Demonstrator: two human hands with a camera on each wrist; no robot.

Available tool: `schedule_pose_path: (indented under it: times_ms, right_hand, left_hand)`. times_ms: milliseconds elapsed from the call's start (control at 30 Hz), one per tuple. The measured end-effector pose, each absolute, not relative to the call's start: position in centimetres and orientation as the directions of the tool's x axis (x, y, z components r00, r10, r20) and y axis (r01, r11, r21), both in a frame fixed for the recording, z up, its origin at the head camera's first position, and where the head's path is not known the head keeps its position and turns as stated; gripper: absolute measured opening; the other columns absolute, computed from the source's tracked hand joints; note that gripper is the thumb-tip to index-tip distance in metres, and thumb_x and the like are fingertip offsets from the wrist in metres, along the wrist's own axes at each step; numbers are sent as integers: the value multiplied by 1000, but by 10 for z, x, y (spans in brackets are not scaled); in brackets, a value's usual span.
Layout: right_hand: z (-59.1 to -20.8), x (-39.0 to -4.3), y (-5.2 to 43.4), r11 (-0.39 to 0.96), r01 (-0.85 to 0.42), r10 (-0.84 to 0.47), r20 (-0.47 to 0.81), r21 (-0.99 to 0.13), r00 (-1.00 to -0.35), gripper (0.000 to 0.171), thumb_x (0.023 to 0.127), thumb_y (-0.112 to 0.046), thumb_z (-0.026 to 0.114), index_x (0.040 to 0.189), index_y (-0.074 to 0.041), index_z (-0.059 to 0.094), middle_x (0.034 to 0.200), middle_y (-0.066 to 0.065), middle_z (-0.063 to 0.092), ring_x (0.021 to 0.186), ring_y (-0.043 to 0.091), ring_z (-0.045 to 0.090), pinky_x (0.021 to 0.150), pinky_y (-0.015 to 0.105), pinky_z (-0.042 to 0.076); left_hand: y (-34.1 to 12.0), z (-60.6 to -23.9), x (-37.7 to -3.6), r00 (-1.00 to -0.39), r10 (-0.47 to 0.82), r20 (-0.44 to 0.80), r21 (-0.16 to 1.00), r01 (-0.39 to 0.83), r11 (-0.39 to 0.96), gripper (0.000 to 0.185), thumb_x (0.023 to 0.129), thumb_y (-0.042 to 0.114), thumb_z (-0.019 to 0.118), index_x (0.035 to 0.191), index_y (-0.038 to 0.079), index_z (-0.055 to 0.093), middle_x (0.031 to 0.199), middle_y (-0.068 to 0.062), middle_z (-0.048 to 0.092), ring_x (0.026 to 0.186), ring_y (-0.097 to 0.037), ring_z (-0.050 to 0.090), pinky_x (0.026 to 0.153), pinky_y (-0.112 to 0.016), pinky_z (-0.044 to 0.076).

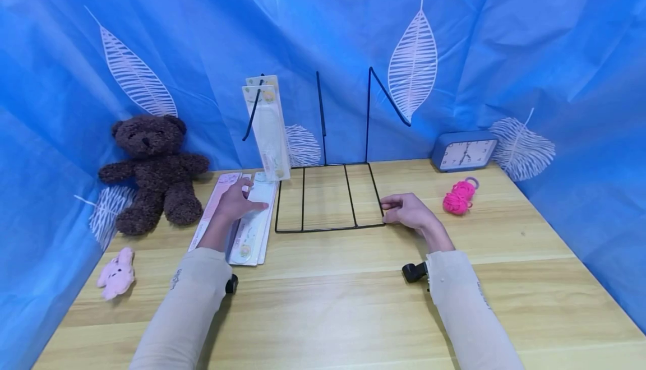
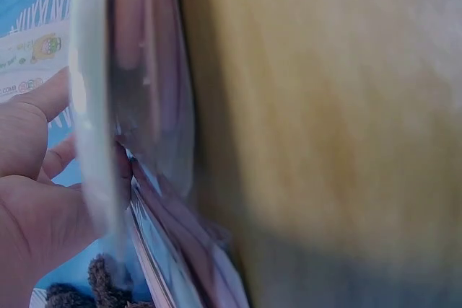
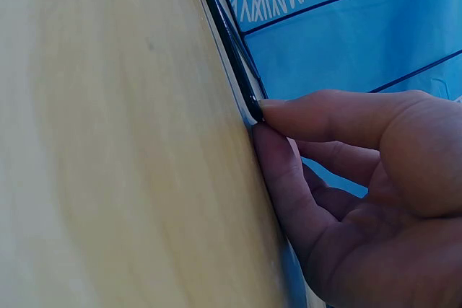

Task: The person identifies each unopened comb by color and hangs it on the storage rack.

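A glossy flat packet [image 1: 250, 221], lying on the wooden bench [image 1: 353, 303] left of the thin black wire rack [image 1: 328, 199], was gripped by the left hand [image 1: 237, 202]; the rack's near right corner was pinched by the right hand [image 1: 406, 210].

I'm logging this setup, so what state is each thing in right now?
Left hand: holds the top packet of the flat stack.
Right hand: pinches the wire rack at its front right corner.
Wire rack: base flat on the table, dividers upright.
Standing packets: upright in the rack's left slot.
Teddy bear: sitting upright.
Clock: standing.
Pink yarn: bundled, untouched.
Pink plush: lying flat.
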State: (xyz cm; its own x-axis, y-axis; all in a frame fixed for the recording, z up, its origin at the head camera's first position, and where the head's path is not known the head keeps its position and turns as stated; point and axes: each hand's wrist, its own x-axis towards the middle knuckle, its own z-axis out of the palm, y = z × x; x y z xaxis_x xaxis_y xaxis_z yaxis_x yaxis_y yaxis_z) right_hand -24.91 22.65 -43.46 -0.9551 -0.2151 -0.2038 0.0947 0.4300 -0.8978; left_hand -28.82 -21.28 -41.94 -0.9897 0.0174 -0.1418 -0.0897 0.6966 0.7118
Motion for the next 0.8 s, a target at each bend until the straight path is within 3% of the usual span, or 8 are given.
schedule_pose_path:
  times_ms: [267, 567, 800]
  right_hand:
    - [-435, -248, 226, 424, 108, -213, -215, -899, -953, 64, 83, 4, 74, 142, 10, 49, 132, 26, 57, 112, 31, 56, 97, 33, 50]
    - [-435, -249, 227, 423, 88, -222, -198, -902, -955, 63, 83, 4, 73, 141, 11, 50, 130, 26, 57, 110, 30, 57, 93, 29, 51]
    - [-434, -248, 227, 414, 97, -215, -201, -905, -956, 63, 83, 5, 73, 140, 12, 50, 129, 25, 57, 110, 29, 57, 92, 28, 52]
  left_hand:
    - [-215, -419, -287, -993, -37, -114, 785, -113, 609, 92, 87, 10, 79, 158, 0, 21, 148, -31, 42, 130, -43, 46, 107, -52, 39]
    - [-218, -421, -287, -986, -147, -77, 899, -132, 417, 76, 94, 0, 67, 158, 6, 27, 136, -29, 53, 110, -37, 59, 84, -39, 51]
    - [-221, -419, -288, -975, -209, -75, 930, -144, 337, 66, 98, 3, 62, 156, 8, 31, 144, -25, 49, 121, -38, 55, 98, -45, 47]
